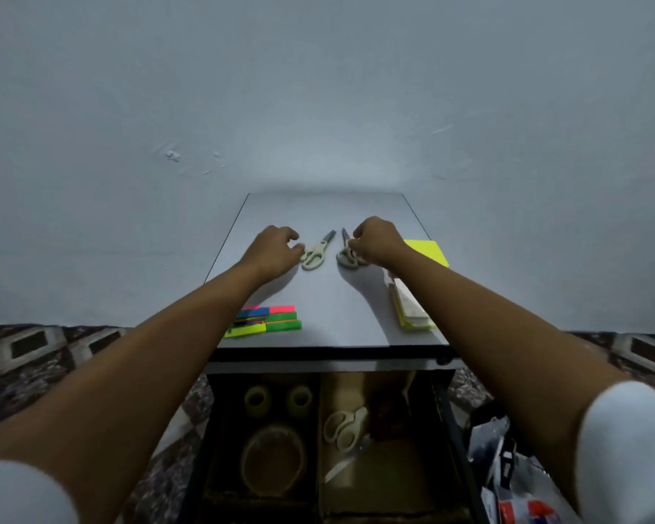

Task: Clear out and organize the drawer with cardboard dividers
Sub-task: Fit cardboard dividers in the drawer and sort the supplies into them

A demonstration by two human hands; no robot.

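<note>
Drawer [444, 417] open under the desk [329, 308], lying toward the body from both grips, split by cardboard dividers [320, 410], third scissors [343, 425] in its right bay. Up on the desk, right grip [375, 243] pinching right scissors [346, 255], blades pointing away; left grip [277, 247] curled beside left scissors [316, 253], hold unclear.

Beige scissors [343, 259], yellow paper [428, 252], neon sticky flags [267, 321].

A crumpled plastic bag [515, 474] lying on patterned carpet [53, 353] at the lower right, pale scuffed wall [318, 88] behind.
</note>
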